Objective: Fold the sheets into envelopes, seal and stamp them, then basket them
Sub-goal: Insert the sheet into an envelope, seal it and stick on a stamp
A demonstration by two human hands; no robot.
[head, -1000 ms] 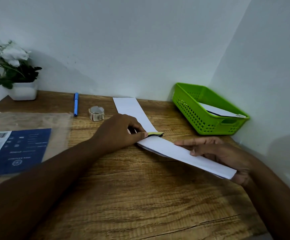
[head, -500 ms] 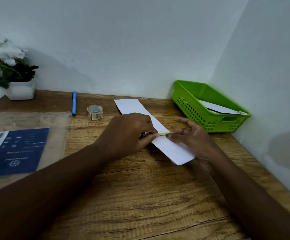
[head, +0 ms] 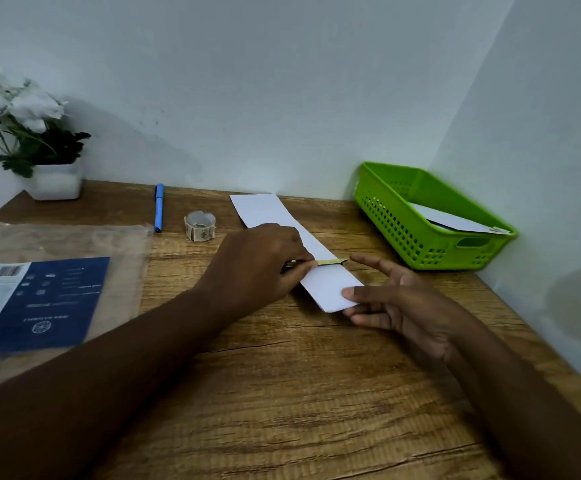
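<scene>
Pinching 1 sheet (head: 330, 289), 2 hands, 1 basket (head: 403, 233)

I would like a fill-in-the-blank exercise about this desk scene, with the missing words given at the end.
1. The left hand holds a thin tool across the folded ____ sheet.
2. The basket in the corner is ____ in colour.
3. The blue pen lies between the flower pot and the roll of ____.
4. The right hand pinches the near ____ of the sheet.

Missing words: white; green; stamps; end
</scene>
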